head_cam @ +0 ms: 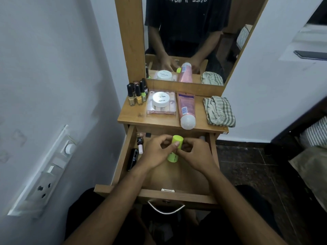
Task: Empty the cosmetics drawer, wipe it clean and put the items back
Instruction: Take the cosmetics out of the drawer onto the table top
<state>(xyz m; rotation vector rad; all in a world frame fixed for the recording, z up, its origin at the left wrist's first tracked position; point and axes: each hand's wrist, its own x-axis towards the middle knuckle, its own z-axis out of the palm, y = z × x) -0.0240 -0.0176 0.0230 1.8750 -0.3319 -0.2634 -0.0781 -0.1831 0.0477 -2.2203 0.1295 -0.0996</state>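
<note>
The drawer (122, 156) of the table (134, 115) stands pulled out, and over its middle both hands hold a lime-green tube (175, 148). The left hand (155, 154) wraps the tube from the left, its thumb pressed across the front; the right hand (194, 154) closes on it from the right, fingers curled around the body. The tube stands tilted, cap end up and away from the person. Along the drawer's left side lie a black tube (133, 159), a small pink bottle (140, 149) with a dark cap, and a thin pink stick (143, 134) at the back; a pale item (202, 138) shows at the back right corner, too hidden to identify. The metal handle (166, 208) hangs on the drawer front. On the table above, left to right: a cluster of nail polish bottles (137, 93), a clear case (161, 108) with a white jar (161, 99) on it, a pink tube (186, 110) lying cap toward the drawer, and a striped cloth (219, 110). The mirror (185, 41) behind reflects these things.
</note>
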